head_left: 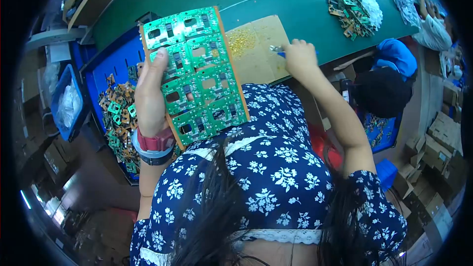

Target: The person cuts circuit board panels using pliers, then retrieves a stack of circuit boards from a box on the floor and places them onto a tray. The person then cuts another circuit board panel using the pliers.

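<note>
My left hand (150, 99) is closed on the left edge of a green circuit board panel (201, 71), its thumb lying on the face. The panel is tilted up in front of my chest, divided into several small boards with cut-out holes, and has brown side strips. My right hand (301, 60) is closed around blue-handled pliers (277, 49), of which only the metal tip and a bit of blue show. The pliers are apart from the panel, over a cardboard sheet (263, 34). Small yellow parts (240, 43) lie scattered on that sheet, between the panel and my right hand.
A blue crate (93, 64) to the left holds a heap of small circuit boards (118, 113). The green table (295, 12) bears another board pile (349, 12) beside white pieces (370, 7). Co-workers sit at the right, one in a blue top (396, 56). Cardboard boxes (438, 140) stand far right.
</note>
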A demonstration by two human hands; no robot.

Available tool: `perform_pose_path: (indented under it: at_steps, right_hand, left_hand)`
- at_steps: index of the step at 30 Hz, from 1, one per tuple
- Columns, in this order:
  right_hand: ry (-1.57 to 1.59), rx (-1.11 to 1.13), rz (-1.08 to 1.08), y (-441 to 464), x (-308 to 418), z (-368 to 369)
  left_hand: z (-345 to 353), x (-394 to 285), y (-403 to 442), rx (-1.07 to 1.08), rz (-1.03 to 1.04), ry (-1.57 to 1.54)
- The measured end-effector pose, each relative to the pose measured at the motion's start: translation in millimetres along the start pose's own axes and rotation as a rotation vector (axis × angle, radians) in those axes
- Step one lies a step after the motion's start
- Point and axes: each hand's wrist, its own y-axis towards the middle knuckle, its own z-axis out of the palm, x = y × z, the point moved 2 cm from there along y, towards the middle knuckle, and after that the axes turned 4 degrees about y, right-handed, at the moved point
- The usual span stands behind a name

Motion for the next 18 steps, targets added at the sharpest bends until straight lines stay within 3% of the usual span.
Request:
perform_pose_path:
  at_steps: [5,6,9,13,18]
  right_hand:
    - [0.651,-0.11,0.042,-50,4,-116]
    - [0.651,-0.116,0.046,-55,7,-123]
    - [1.025,-0.264,-0.136,-66,15,-140]
    - [1.12,-0.095,-0.112,-69,26,-142]
    - [1.112,-0.114,-0.124,-73,27,-131]
  left_hand:
    - [7,9,7,0.179,0.028,0.012]
    - [14,9,7,0.215,0.043,0.007]
    - [22,13,7,0.305,0.069,0.0]
    - [16,13,3,0.362,0.087,-0.008]
    - [11,14,-2,0.339,0.061,-0.066]
